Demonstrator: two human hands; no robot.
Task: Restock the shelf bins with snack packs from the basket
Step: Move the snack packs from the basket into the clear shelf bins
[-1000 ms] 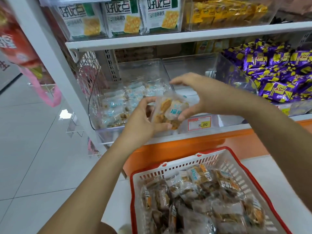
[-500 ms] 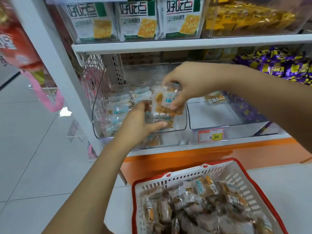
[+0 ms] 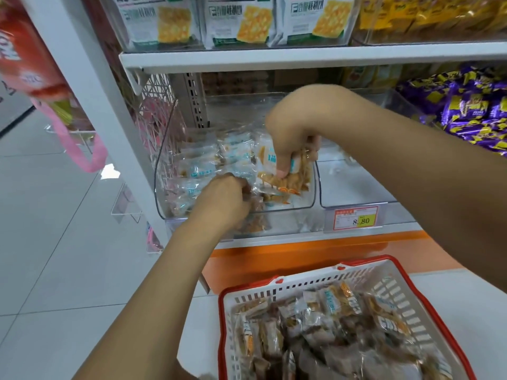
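Note:
A clear plastic bin (image 3: 285,212) on the lower shelf holds several clear snack packs with blue labels. My right hand (image 3: 293,133) reaches into the bin from above, shut on a snack pack (image 3: 277,171) with brown pieces inside, held at the bin's right side. My left hand (image 3: 222,201) is at the bin's front, fingers curled among the packs there; what it grips is hidden. The white basket with a red rim (image 3: 307,286) stands below, full of the same snack packs (image 3: 329,325).
A second clear bin (image 3: 356,187) to the right looks nearly bare, with a price tag (image 3: 356,218) reading 8.80 in front. Purple candy packs (image 3: 472,111) fill the far right. Cracker boxes (image 3: 241,20) sit on the shelf above. A white upright post (image 3: 90,86) borders the left.
Both hands carried the snack pack from in front of the shelf into the left bin. My right hand now holds it low inside; my left hand dropped to the bin's front.

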